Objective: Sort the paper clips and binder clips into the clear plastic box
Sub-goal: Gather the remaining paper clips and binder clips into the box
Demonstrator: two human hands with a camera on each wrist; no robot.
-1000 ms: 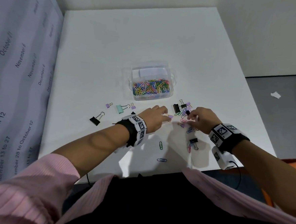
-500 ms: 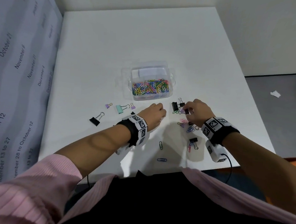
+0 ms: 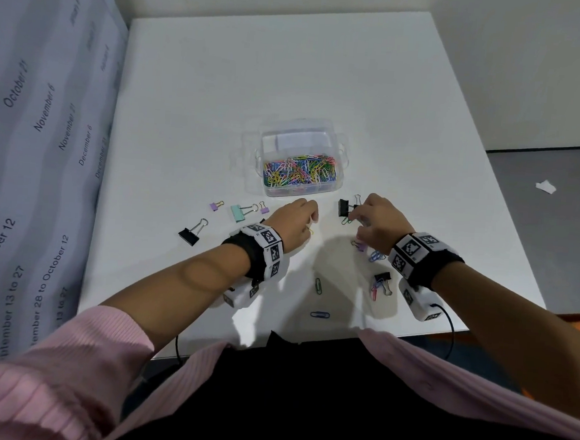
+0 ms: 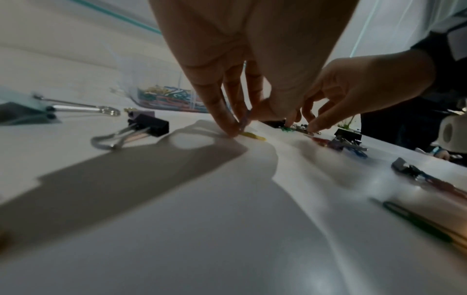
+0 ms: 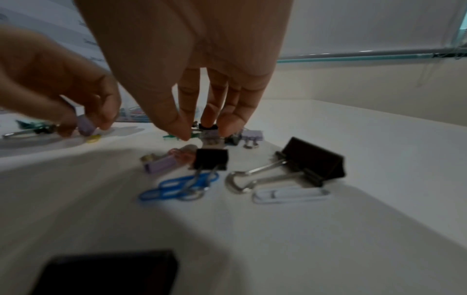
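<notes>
The clear plastic box [image 3: 337,185] holds several coloured paper clips [image 3: 298,174]. Just in front of it, my left hand [image 3: 311,221] pinches a small purple clip [image 5: 85,124], and its fingertips [image 4: 227,127] touch a yellow paper clip [image 4: 254,136] on the table. To the right, my right hand [image 3: 355,217] curls down over a small pile, thumb and fingers [image 5: 183,133] closing on a green paper clip [image 5: 171,136]. A black binder clip [image 3: 345,207] lies just past those fingers. Purple and black binder clips [image 5: 211,161] and blue paper clips [image 5: 177,187] lie under the right palm.
Left of my left hand lie a black binder clip [image 3: 189,235], a mint one [image 3: 238,212] and two small purple ones [image 3: 215,206]. Green [image 3: 318,285] and blue [image 3: 319,314] paper clips and another black binder clip [image 3: 382,278] lie near the table's front edge [image 3: 411,335].
Both hands have moved away from me towards the box. The left hand has drawn back from the pile with the purple clip. The right hand has shifted left over the clips.
</notes>
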